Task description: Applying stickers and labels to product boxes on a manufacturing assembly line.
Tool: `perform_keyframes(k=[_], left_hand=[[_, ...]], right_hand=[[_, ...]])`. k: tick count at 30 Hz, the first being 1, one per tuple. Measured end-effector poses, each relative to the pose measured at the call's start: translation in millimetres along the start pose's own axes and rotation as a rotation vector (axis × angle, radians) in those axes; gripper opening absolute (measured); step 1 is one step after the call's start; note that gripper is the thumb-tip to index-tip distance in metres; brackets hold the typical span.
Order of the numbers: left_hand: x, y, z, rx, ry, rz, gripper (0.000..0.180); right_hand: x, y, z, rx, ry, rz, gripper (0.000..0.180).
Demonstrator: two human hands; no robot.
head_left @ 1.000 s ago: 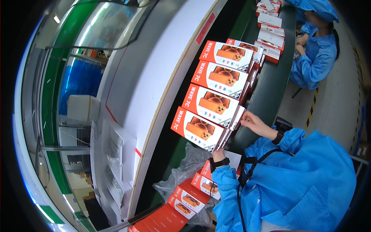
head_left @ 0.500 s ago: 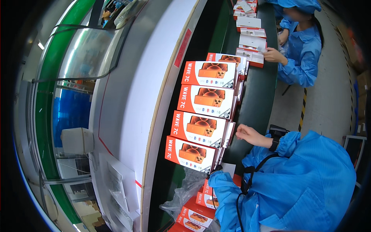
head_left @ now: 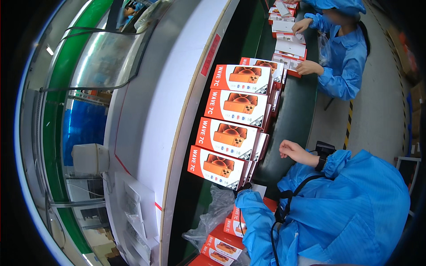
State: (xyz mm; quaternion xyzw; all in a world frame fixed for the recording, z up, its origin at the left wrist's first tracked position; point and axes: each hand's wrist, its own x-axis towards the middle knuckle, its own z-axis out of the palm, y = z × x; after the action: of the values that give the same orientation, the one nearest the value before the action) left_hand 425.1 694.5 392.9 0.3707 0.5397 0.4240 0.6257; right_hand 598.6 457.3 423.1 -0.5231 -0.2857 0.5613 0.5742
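Red-and-white phone boxes point(head_left: 225, 135) lie in a row of stacks on the dark green bench, each with an orange phone pictured on its lid. My right hand point(head_left: 293, 151) hovers just right of the stacks, fingers curled in loosely, touching no box and with nothing visible in it. A dark band circles that wrist. My left sleeve point(head_left: 256, 217) reaches up to the nearest stack's lower corner. The left hand itself is hidden there, so its fingers and any contact with the boxes cannot be made out.
More phone boxes point(head_left: 222, 249) and crumpled clear plastic point(head_left: 211, 217) lie beside my left sleeve. Further up the bench, a co-worker point(head_left: 341, 57) in blue handles opened boxes point(head_left: 288, 46). A white ledge point(head_left: 177, 66) runs along the bench's left side.
The row of box stacks has slid slightly up along the bench. My right hand has drawn away from the boxes to the right. The co-worker's hands have moved over the opened boxes.
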Motion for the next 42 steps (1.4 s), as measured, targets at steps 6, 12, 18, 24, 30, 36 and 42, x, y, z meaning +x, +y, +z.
perform_keyframes(k=[6, 12, 18, 24, 30, 36, 42], left_hand=[[-68.7, -5.5, -80.0, -0.149, 0.089, 0.150, 0.044], [-190.9, 78.2, -95.0, -0.065, 0.613, 0.533, 0.028], [-329.0, 90.2, -128.9, 0.342, 0.184, 0.305, 0.029], [-404.0, 76.1, -117.0, 0.050, 0.230, 0.147, 0.038], [-437.4, 48.9, -113.7, -0.083, 0.620, 0.304, 0.036], [-455.1, 31.5, -128.0, 0.005, 0.756, 0.295, 0.026], [-466.8, 20.9, -132.9, 0.168, 0.767, 0.288, 0.024]], right_hand=[[-13.9, -9.2, 4.6, -0.058, -0.085, -0.024, 0.015], [-38.7, -18.5, 27.6, -0.090, -0.297, 0.006, 0.009], [-68.6, -67.8, 94.0, -0.263, -0.760, -0.149, 0.017], [-87.9, -68.3, 160.2, -0.339, -1.106, 0.055, 0.020], [-118.9, -52.7, 198.0, -0.213, -0.911, 0.151, 0.015], [-133.0, -47.6, 221.7, -0.563, -1.026, -0.500, 0.021], [-138.3, -42.5, 222.5, -0.599, -1.154, -0.615, 0.017]])
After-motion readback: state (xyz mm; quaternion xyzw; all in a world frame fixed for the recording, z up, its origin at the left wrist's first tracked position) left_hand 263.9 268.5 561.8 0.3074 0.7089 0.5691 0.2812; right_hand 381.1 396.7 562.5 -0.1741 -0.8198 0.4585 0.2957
